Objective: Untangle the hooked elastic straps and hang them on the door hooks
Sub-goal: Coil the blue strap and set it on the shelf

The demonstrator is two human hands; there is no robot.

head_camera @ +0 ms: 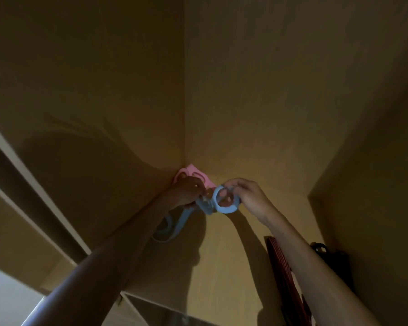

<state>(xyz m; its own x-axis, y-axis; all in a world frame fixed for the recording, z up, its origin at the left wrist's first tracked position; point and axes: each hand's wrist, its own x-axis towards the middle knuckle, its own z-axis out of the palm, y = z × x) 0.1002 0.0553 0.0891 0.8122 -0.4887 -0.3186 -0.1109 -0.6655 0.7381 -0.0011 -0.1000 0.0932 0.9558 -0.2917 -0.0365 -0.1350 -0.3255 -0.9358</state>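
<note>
Gripping the blue strap, both hands reach the pink hook.

Home interior, dim. Plain tan walls meet in a corner; white-edged wooden panels at left. Dark bag hangs on the right wall.

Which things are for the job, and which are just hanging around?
For the job:
blue strap, pinched by the left hand and the right hand
pink piece behind the left hand

Just there:
red thing, lower right
black thing beside it
</note>
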